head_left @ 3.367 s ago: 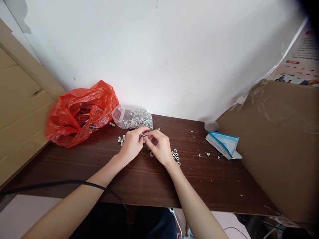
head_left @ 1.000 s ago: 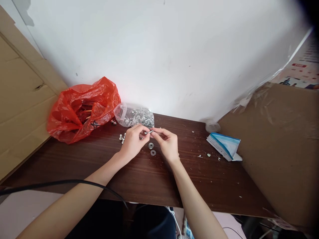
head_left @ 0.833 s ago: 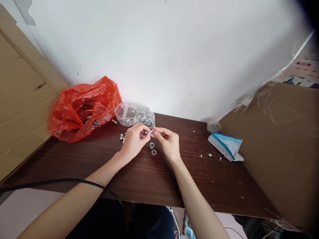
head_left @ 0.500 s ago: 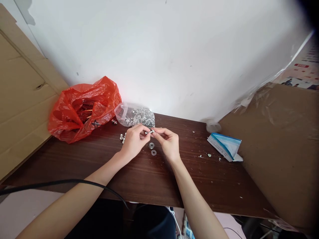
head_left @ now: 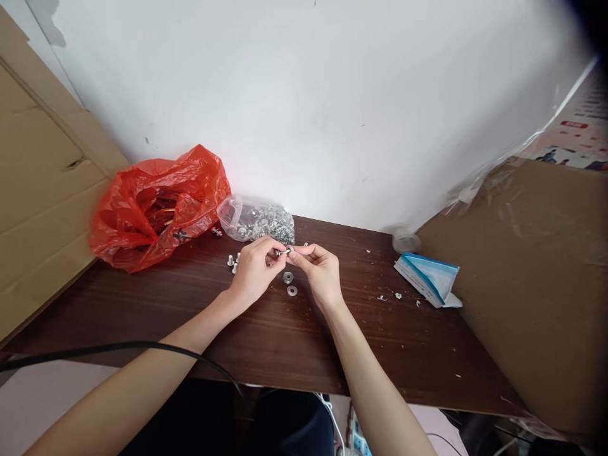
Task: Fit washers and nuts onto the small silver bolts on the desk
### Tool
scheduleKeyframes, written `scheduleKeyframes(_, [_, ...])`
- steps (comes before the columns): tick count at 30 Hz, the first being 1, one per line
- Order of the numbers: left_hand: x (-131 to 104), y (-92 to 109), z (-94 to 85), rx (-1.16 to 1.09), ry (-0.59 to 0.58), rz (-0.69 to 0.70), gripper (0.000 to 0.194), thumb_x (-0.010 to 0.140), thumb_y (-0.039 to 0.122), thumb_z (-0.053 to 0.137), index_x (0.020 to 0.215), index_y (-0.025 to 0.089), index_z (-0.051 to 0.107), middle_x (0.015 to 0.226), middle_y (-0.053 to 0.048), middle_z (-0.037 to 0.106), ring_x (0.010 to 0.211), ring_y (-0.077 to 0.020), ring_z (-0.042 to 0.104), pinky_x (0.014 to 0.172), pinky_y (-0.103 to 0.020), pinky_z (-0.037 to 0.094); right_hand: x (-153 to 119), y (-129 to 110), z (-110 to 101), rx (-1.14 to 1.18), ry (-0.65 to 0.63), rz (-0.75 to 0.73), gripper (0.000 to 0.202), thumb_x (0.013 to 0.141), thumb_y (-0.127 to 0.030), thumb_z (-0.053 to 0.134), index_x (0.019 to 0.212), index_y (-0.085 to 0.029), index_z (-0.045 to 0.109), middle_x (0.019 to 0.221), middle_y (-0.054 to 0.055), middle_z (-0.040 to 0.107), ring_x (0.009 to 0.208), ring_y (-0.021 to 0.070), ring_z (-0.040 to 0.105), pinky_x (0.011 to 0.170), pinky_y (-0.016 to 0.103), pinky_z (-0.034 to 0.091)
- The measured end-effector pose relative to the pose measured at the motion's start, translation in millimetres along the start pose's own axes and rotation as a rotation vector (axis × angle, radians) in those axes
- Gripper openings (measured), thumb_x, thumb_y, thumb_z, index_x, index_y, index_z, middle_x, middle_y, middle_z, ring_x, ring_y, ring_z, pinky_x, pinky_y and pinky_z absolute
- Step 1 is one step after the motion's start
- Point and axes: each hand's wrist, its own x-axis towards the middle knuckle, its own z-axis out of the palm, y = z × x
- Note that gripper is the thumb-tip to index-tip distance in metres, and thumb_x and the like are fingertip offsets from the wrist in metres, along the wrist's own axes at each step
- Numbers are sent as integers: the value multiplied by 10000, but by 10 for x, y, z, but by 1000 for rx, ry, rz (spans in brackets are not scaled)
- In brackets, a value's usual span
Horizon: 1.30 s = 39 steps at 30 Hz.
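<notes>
A small metal bolt (head_left: 284, 253) is held level between my two hands over the dark wooden table. My left hand (head_left: 256, 267) is closed on its left end, thumb against fingers. At the other end my right hand (head_left: 319, 271) pinches the tip; whether a nut or washer sits there is too small to tell. Just below the fingers lie flat washers, one group (head_left: 287, 277) and a single washer (head_left: 292, 291) nearer me. Left of my left hand stand several small pale metal fasteners (head_left: 231, 260), partly hidden by the hand.
A clear plastic bag (head_left: 270, 223) of metal hardware lies behind my hands, beside an open red plastic bag (head_left: 199, 174). To the right are a blue-and-white packet (head_left: 430, 278) and a small clear cup (head_left: 406, 240). Cardboard walls flank the table (head_left: 380, 361); a black cable (head_left: 142, 346) crosses my left forearm.
My hands stay in nearly the same place, still on the bolt. The fingertips of my right hand have shifted slightly around its end.
</notes>
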Motion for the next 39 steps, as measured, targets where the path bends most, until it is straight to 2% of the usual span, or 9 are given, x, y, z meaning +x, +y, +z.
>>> scheduleKeyframes(8, [-5, 17, 3, -32, 30, 10, 57, 798, 110, 608, 806, 163, 629, 765, 1, 614, 630, -87, 602, 540, -174, 512, 2, -3, 3, 3, 17, -40, 179, 621, -271, 830, 706, -166, 712, 822, 44, 755, 737, 193, 718, 800, 384, 596])
scheduleKeyframes(16, [-5, -2, 7, -89, 45, -34, 21, 799, 139, 613, 794, 150, 631, 762, -16, 628, 611, -101, 621, 534, -194, 519, -9, -13, 5, -20, 0, -100, 137, 635, -244, 816, 715, -174, 730, 894, 61, 760, 853, 215, 716, 854, 398, 577])
scheduleKeyframes(24, [9, -3, -3, -100, 9, -29, 46, 805, 132, 611, 829, 154, 643, 793, -19, 640, 634, -99, 627, 566, -197, 541, -10, -37, -12, -32, -15, -68, 191, 645, -283, 813, 760, -168, 711, 832, 46, 748, 706, 179, 708, 748, 368, 604])
scheduleKeyframes(29, [15, 9, -6, -116, -10, -5, 51, 814, 120, 600, 835, 152, 634, 812, -23, 634, 664, -100, 624, 580, -193, 545, 8, -34, -22, -80, -32, -102, 295, 686, -321, 785, 930, -184, 690, 765, 23, 723, 667, 158, 675, 670, 324, 583])
scheduleKeyframes(39, [17, 33, 1, -91, -54, 62, 87, 816, 97, 579, 848, 156, 634, 825, -29, 624, 685, -102, 593, 589, -194, 531, -2, -40, -47, -331, -59, -127, 273, 792, -431, 663, 814, -158, 675, 680, 19, 653, 578, 127, 567, 574, 259, 487])
